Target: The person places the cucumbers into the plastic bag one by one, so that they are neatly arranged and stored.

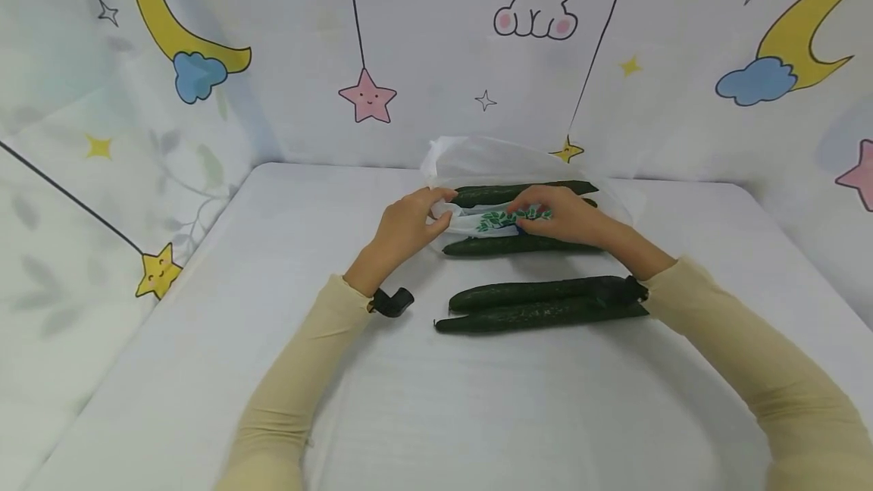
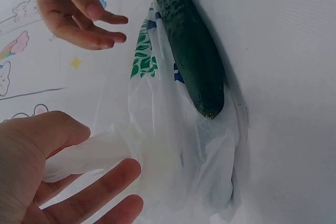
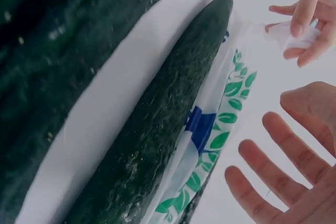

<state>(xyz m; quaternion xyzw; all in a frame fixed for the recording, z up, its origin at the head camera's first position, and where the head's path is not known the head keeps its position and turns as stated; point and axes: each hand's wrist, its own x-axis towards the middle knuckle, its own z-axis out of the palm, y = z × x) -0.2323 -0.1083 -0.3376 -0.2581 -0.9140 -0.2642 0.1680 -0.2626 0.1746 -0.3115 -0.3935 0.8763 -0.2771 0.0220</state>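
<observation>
A white translucent plastic bag (image 1: 470,224) printed with green leaves lies at the back of the table. My left hand (image 1: 412,222) holds the bag's left end, and in the left wrist view the plastic passes between thumb and fingers. Just above the bag's print is my right hand (image 1: 562,214); the right wrist view shows its fingers spread with nothing in them. One dark green cucumber (image 1: 521,246) lies along the bag's near side. Another cucumber (image 1: 498,195) lies toward its far side; whether it is inside I cannot tell.
Two more cucumbers (image 1: 539,315) lie side by side nearer the front, partly behind the right wrist's black camera (image 1: 617,292). The white table (image 1: 436,415) meets a patterned cloth backdrop (image 1: 443,44) behind the bag.
</observation>
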